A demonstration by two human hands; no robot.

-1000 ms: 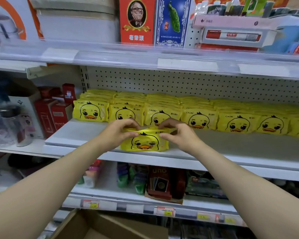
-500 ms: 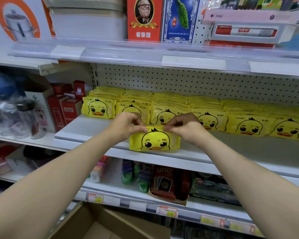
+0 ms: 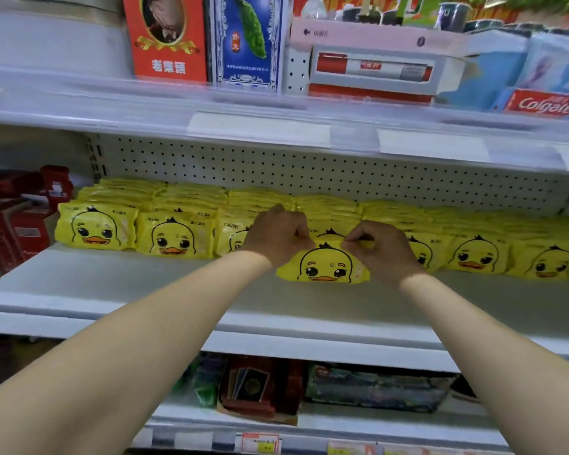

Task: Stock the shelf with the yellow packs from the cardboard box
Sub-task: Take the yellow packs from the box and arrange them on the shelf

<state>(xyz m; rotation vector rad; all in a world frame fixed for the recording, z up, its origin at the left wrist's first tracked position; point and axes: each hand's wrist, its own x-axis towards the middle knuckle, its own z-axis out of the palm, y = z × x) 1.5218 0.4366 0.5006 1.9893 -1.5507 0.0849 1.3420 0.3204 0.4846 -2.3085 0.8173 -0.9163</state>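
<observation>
The person holds one yellow pack (image 3: 326,267) upright on the middle shelf (image 3: 145,290), just in front of the row of same packs (image 3: 174,236) that fills the back of this shelf. The left hand (image 3: 276,236) and the right hand (image 3: 380,249) both pinch its top edge with curled fingers (image 3: 353,241). Red boxes (image 3: 14,231) stand at the left end. The lower shelf (image 3: 342,421) holds card boxes (image 3: 250,385).
</observation>
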